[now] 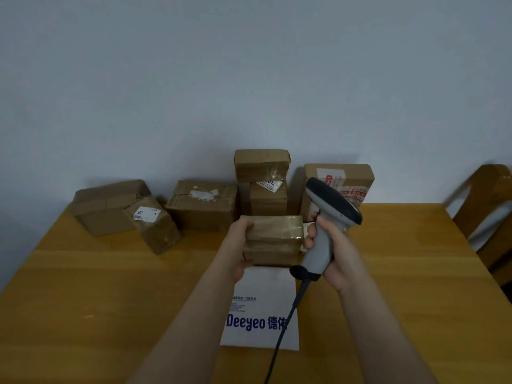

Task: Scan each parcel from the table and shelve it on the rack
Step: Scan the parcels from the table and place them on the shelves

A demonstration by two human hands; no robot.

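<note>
My left hand (235, 250) grips the left end of a small taped cardboard parcel (273, 239), held just above the wooden table (110, 286). My right hand (332, 250) holds a grey and black barcode scanner (328, 217) by its handle, right beside the parcel, with its head raised above the parcel's right end. The scanner's cable (285, 331) hangs down toward me. Under the parcel lies a flat white parcel (260, 314) with blue print.
Several cardboard parcels stand along the wall: a wide box (105, 206), a small tilted labelled box (152, 223), a box with torn tape (203, 205), a tall stack (263, 178), a labelled box (340, 184). A wooden chair (487, 212) stands at the right.
</note>
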